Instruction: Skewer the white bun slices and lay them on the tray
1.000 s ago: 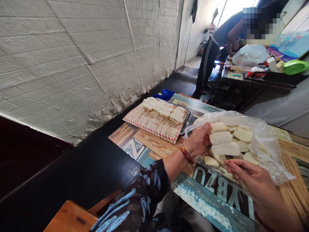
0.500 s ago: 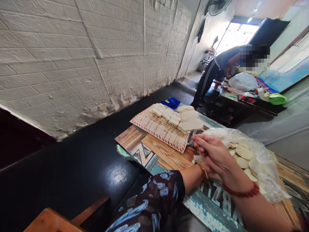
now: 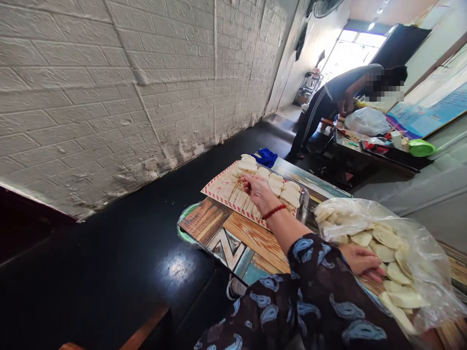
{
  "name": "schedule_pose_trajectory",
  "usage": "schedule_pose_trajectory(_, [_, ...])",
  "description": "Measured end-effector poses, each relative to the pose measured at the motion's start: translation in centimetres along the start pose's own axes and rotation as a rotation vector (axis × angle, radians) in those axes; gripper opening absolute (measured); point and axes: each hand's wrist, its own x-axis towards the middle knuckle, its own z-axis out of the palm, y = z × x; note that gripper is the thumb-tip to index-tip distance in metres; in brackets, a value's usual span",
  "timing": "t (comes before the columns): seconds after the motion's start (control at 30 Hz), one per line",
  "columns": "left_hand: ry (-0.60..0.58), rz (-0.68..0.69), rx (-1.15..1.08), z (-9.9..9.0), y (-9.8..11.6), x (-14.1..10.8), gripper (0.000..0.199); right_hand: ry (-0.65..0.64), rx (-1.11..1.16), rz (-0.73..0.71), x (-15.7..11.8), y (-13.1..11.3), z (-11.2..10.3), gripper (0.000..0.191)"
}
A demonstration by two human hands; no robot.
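My right hand (image 3: 258, 190), with a red bead bracelet, reaches across to the striped paper (image 3: 219, 187). Its fingertips are pinched together on thin wooden skewers (image 3: 236, 192) there. Pale slices threaded on skewers (image 3: 276, 183) lie in a row along the paper's far side, sticks toward me. Crossed under the right arm, my left hand (image 3: 363, 261) rests at the edge of a heap of pale, potato-like slices (image 3: 397, 273). Its fingers are stretched over the slices, and no slice shows in its grasp. The heap spills from a clear plastic bag (image 3: 426, 257).
A patterned wood-look table (image 3: 251, 228) carries everything. Past the paper lies a blue cloth (image 3: 265, 157). A green-rimmed bin (image 3: 186, 221) stands below the left corner. Farther back, another person (image 3: 335, 92) bends over a cluttered table with a green scoop (image 3: 421, 147).
My right hand has moved left and forward, from over the near table to the skewers on the paper. My left hand has moved right, to the slice heap.
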Motion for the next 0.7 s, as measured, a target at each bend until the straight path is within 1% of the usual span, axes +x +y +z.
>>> schedule_pose_trajectory(0.1, [0.018,-0.131,0.056,-1.3,-2.3,1.2,0.041,0.051,0.039,0.0,0.9,0.9,1.1,0.031])
schedule_pose_trajectory(0.2, [0.041,-0.174,0.089,-2.3,-3.8,1.7,0.046,0.066,0.062,0.01,1.1,1.3,1.7,0.032])
schedule_pose_trajectory(0.27, [0.057,-0.183,0.11,-2.6,-4.2,1.7,0.046,0.053,0.064,0.022,0.9,1.3,2.0,0.034])
schedule_pose_trajectory(0.43, [0.096,-0.188,0.166,-2.3,-3.5,0.9,0.034,-0.019,0.018,0.081,-0.2,1.1,2.0,0.039])
schedule_pose_trajectory(0.53, [0.11,-0.182,0.178,-2.0,-2.8,0.2,0.027,-0.098,-0.014,0.098,-1.8,0.5,1.5,0.038])
schedule_pose_trajectory(0.63, [0.123,-0.186,0.169,-2.1,-2.2,0.0,0.026,-0.194,-0.028,0.084,-4.8,-0.6,0.4,0.031])
schedule_pose_trajectory(0.7, [0.118,-0.207,0.164,-2.3,-1.8,0.2,0.027,-0.276,-0.042,0.065,-7.6,-1.3,-1.2,0.023])
